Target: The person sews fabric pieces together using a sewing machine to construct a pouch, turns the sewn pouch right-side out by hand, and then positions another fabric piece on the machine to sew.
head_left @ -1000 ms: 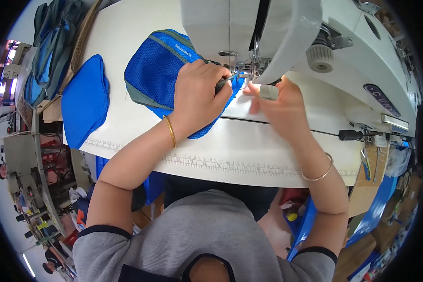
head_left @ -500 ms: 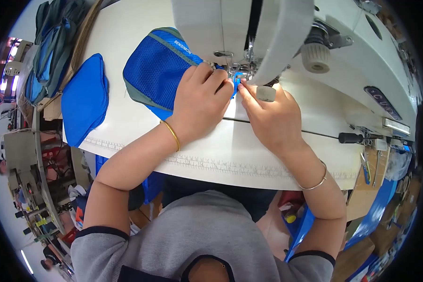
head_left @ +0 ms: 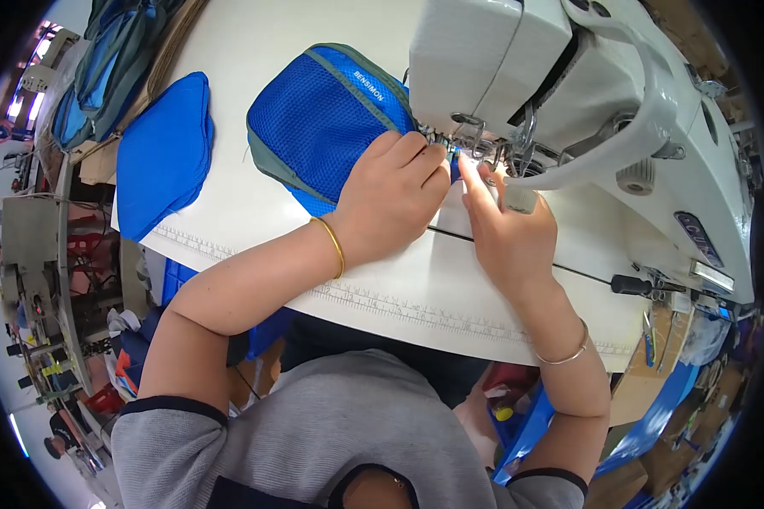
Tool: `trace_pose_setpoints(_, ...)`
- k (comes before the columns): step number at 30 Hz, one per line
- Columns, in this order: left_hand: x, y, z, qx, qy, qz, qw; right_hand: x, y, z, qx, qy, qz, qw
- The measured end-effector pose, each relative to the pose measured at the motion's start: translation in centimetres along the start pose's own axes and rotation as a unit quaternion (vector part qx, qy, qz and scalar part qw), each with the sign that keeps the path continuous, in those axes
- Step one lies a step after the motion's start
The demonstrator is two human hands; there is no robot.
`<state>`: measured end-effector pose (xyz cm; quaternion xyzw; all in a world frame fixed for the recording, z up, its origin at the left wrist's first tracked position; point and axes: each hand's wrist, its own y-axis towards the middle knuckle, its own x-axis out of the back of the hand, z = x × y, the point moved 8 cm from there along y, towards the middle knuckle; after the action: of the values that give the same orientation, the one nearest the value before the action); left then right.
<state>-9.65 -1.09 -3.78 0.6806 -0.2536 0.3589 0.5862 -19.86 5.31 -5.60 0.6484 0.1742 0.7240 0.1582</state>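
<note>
A blue mesh pouch (head_left: 323,119) with grey-green binding and a "BENSIMON" label lies flat, its right end at the needle area of a white sewing machine (head_left: 484,59). My left hand (head_left: 396,193) is closed over the pouch's right edge, fingers bent and pressed down near the presser foot. On the other side, my right hand (head_left: 511,233) holds a small blue end of fabric (head_left: 456,165) at its fingertips, index finger reaching close to the foot. The needle point and the edge under my left fingers are hidden.
Blue cut fabric panels (head_left: 163,157) lie stacked at the left of the white table (head_left: 229,42). Blue and grey-green pieces (head_left: 102,76) hang at the far left. A black-handled screwdriver (head_left: 631,285) and blue-handled snips (head_left: 649,339) lie at the right. A ruler scale runs along the front edge.
The view has shifted, so the machine sits further right. The blue strip that stood up between my fingers now shows only as a small bit beside the foot. Both hands remain at the pouch's edge.
</note>
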Motion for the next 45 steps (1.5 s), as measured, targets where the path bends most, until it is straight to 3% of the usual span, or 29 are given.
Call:
trace_pose_setpoints(3,-0.3,-0.1,0.0,-0.001,0.009,0.014,1.000,0.1,-0.5,1.1,0.067,0.025,-0.013,0.997)
trace_pose_setpoints(15,-0.8,0.2,-0.5,-0.004,0.047,0.040,0.998,0.3,0.0,1.2,0.067,0.044,0.001,0.997)
trace_pose_setpoints(18,-1.1,0.1,-0.2,0.010,0.040,0.045,0.998,1.0,0.0,1.5,0.088,0.042,-0.044,0.994)
trace_pose_setpoints(27,-1.4,0.1,0.4,0.032,0.026,0.045,0.998,-0.4,-0.4,0.8,0.067,0.013,0.037,0.997)
trace_pose_setpoints(31,-1.3,0.2,1.1,0.080,-0.013,0.071,0.994,-0.5,-0.4,1.0,0.084,-0.005,0.029,0.996)
trace_pose_setpoints(34,1.7,1.1,0.9,0.069,0.006,0.037,0.997,-0.1,-0.3,1.2,0.086,-0.009,0.030,0.996)
trace_pose_setpoints(35,1.8,1.0,1.3,0.071,-0.001,0.066,0.995,0.0,-0.2,1.2,0.082,0.000,0.031,0.996)
trace_pose_setpoints(39,1.7,0.4,1.7,0.020,-0.001,0.082,0.996,0.0,-0.1,1.3,0.086,0.003,0.034,0.996)
trace_pose_setpoints(41,1.0,-0.1,0.6,-0.092,0.097,0.096,0.986,-0.1,-0.1,1.3,0.085,-0.002,0.034,0.996)
trace_pose_setpoints(45,0.6,0.3,0.5,-0.116,0.105,0.081,0.984,0.1,-0.1,1.4,0.076,0.054,-0.009,0.996)
